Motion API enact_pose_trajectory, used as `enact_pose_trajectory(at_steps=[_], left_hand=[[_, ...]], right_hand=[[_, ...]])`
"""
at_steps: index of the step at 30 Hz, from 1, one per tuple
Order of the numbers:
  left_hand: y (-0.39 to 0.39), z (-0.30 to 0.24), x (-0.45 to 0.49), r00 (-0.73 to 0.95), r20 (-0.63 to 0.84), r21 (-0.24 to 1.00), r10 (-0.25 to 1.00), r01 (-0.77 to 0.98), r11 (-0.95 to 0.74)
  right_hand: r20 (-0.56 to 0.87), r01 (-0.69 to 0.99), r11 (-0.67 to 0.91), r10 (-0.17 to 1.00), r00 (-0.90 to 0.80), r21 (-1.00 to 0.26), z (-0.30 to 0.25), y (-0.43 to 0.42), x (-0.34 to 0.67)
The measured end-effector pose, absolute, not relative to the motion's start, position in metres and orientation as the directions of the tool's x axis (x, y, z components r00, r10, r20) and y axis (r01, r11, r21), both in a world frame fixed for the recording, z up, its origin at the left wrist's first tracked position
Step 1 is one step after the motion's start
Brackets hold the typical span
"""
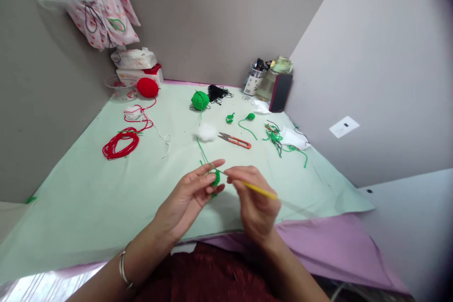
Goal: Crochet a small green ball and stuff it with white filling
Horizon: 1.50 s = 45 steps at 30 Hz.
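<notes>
My left hand [193, 188] pinches a small green crochet piece [216, 178] between thumb and fingers, above the near part of the table. A green strand rises from it, over my left fingers and past a tuft of white stuffing [206, 132], toward a green yarn ball [200, 100] farther back. My right hand [256, 198] grips a crochet hook [260, 190] with a yellow handle. The hook's thin metal end reaches the top of the green piece; its very tip is too small to make out. Orange-handled thread snips [235, 140] lie beyond my hands.
Red yarn [121, 144] and a red ball [147, 88] lie left. Small green crocheted pieces [250, 116], yarn scraps [274, 138] and black yarn [217, 93] lie beyond. A phone [281, 93] leans on a bottle [266, 86] at the back right. Walls stand behind and beside the table.
</notes>
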<state>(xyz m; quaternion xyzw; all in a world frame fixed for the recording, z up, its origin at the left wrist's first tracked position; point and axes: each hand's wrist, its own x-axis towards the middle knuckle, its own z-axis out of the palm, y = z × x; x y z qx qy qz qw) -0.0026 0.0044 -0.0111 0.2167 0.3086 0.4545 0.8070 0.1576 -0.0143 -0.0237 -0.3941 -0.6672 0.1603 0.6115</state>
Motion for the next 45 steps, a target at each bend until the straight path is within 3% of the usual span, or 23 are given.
enact_pose_trajectory(at_steps=[2,5,10,19,22,26,29,34,36,38,40,42,45], left_hand=[[0.006,-0.01,-0.005,0.354,-0.284,0.668,0.891,-0.593,0.449],[0.003,-0.01,-0.005,0.265,-0.22,0.794,0.939,-0.511,0.33],[-0.003,-0.011,-0.003,0.229,-0.173,0.858,0.958,-0.442,0.261],[-0.001,-0.006,-0.007,0.239,-0.155,0.88,0.959,-0.407,0.244],[-0.002,-0.006,-0.008,0.243,-0.159,0.888,0.957,-0.388,0.246],[-0.003,-0.012,-0.01,0.214,-0.116,0.916,0.97,-0.354,0.187],[-0.003,-0.017,-0.01,0.156,-0.072,0.954,0.985,-0.277,0.114],[-0.009,-0.014,-0.005,0.019,0.049,0.993,0.999,-0.111,-0.047],[-0.01,-0.011,-0.002,0.019,-0.005,0.979,1.0,-0.204,0.008],[-0.008,-0.008,-0.001,0.127,-0.148,0.902,0.981,-0.389,0.186],[-0.004,-0.007,-0.002,0.278,-0.261,0.763,0.924,-0.528,0.374],[0.0,-0.006,-0.005,0.344,-0.293,0.682,0.892,-0.579,0.447],[0.003,-0.004,-0.009,0.312,-0.258,0.724,0.914,-0.564,0.397]], right_hand=[[0.546,0.121,0.532,0.823,0.159,-0.838,-0.021,-0.011,0.159],[0.416,-0.121,0.427,0.903,0.106,-0.896,-0.019,-0.007,0.157],[0.392,-0.113,0.395,0.919,0.046,-0.912,-0.021,-0.006,0.156],[0.304,-0.36,0.298,0.952,0.039,-0.884,-0.02,-0.004,0.16],[0.346,-0.289,0.341,0.938,0.034,-0.895,-0.018,-0.006,0.161],[0.496,0.005,0.496,0.867,0.048,-0.868,-0.014,-0.014,0.162],[0.639,0.201,0.634,0.768,-0.047,-0.747,-0.011,-0.018,0.162],[0.748,0.388,0.744,0.639,-0.178,-0.544,-0.016,-0.019,0.163],[0.785,0.495,0.763,0.576,-0.228,-0.416,-0.022,-0.019,0.163],[0.803,0.564,0.762,0.534,-0.266,-0.319,-0.028,-0.019,0.163],[0.8,0.528,0.759,0.557,-0.222,-0.382,-0.03,-0.018,0.162],[0.738,0.381,0.701,0.671,-0.065,-0.603,-0.028,-0.017,0.162],[0.516,0.017,0.519,0.847,0.128,-0.855,-0.021,-0.013,0.159]])
